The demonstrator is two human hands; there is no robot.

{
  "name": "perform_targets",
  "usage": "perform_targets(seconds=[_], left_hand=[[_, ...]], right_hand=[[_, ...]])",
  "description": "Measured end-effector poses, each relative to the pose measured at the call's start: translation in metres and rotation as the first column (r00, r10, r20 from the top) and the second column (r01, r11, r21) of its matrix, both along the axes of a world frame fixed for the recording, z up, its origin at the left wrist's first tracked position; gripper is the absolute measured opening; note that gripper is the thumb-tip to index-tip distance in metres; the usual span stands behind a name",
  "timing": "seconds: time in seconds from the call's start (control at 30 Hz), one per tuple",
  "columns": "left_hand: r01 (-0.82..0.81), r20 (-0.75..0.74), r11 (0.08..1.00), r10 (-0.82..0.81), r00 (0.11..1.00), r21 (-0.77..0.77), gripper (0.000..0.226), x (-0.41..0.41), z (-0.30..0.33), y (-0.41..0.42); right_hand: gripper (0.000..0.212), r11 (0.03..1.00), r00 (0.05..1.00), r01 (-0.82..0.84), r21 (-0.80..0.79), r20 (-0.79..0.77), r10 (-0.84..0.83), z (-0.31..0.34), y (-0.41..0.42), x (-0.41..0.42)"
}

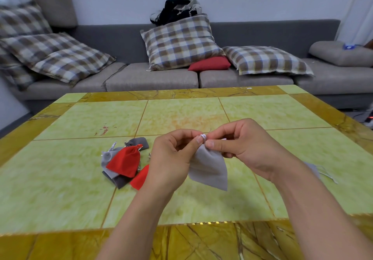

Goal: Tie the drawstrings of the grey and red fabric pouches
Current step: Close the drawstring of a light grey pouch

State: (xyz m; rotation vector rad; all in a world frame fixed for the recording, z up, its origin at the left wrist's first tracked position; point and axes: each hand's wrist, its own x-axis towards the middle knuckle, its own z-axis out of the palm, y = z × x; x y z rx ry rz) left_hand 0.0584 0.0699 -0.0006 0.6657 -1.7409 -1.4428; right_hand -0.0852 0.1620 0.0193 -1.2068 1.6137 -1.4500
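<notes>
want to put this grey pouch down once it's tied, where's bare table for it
Bare: the far tiles of the table beyond both hands, and the near-left tiles below the pouch pile. Crowded: that pile, and under the right forearm, where another grey pouch lies.

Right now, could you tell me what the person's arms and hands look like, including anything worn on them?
Both forearms are bare as far as the frame shows: no sleeves, gloves, watch or bracelets. The left hand and right hand show no rings, and the visible fingernails are short and unpainted.
</notes>
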Motion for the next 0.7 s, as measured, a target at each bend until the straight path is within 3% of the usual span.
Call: perform_targets(seconds=[0.23,0.4,0.7], left_hand=[[0.009,-0.024,1.000,-0.009,1.000,0.006,0.006,-0.001,0.003,0.000],[0.070,-0.033,0.995,-0.068,0.997,0.067,0.010,0.004,0.005,-0.005],[0.100,-0.087,0.990,-0.091,0.992,0.103,0.014,0.006,0.008,-0.008]], right_hand=[[0.004,0.999,0.998,0.033,0.007,0.049,-0.034,-0.008,-0.005,0.002],[0.011,0.997,0.965,-0.079,0.008,0.253,0.074,-0.011,-0.002,0.006],[0.028,0.977,0.862,-0.210,0.017,0.475,0.177,-0.008,-0.002,0.010]])
